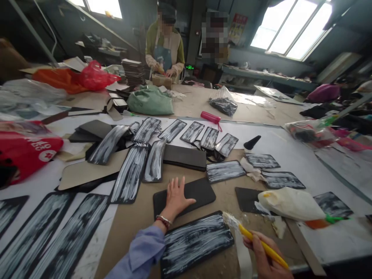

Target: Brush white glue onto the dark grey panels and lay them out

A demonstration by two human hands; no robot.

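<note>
My left hand (pixel 176 195) lies with fingers spread on a plain black panel (pixel 200 193) with rounded corners. In my right hand (pixel 263 257) is a yellow-handled paintbrush (pixel 263 247), its bristles whitened. The brush tip is at the right end of a black panel (pixel 197 244) streaked with white, nearest to me. Beyond my left hand sits a thick black piece (pixel 184 157). More white-streaked panels stand around it, such as a long one (pixel 130 174) to the left and another (pixel 226 171) to the right.
A whitish plastic bottle (pixel 290 202) with a green tip lies at the right. A pink cylinder (pixel 210 116) and a green bag (pixel 150 100) are farther back. A red bag (pixel 27 149) sits at the left. Across the table stands a co-worker (pixel 165 46) with both hands at a box.
</note>
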